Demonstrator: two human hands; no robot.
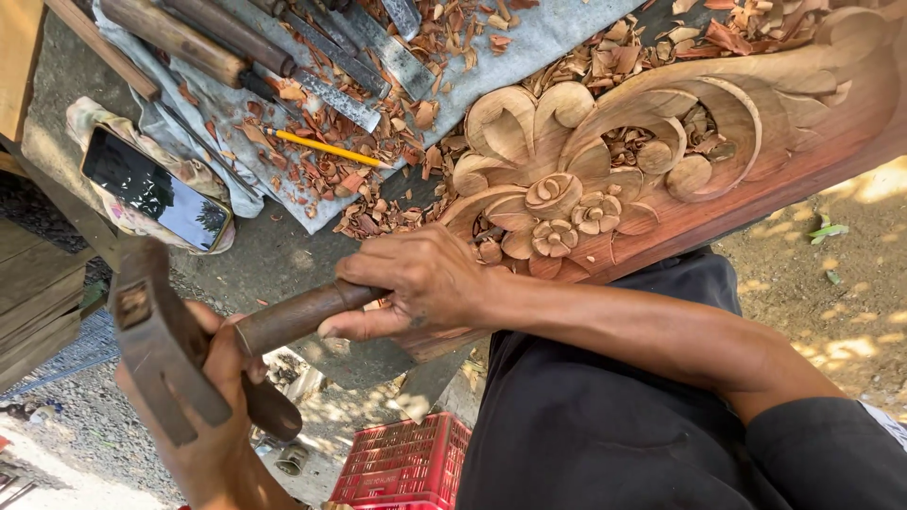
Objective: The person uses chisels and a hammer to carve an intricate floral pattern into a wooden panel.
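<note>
The right hand (pixel 420 283) wraps closed round the chisel (pixel 300 317), whose tip meets the carving (pixel 605 151) just beyond the fingers. The left hand (pixel 213 416) grips a mallet (pixel 161 354) behind the handle. Best strike squarely, lightly.

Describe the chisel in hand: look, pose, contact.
The chisel has a round, dark brown wooden handle, worn smooth, lying near level from lower left to upper right. One hand wraps its front end, so the blade is hidden; its tip seems to meet the carved panel near the small rosettes. The other hand holds a mallet right at the handle's butt; contact unclear.
</note>
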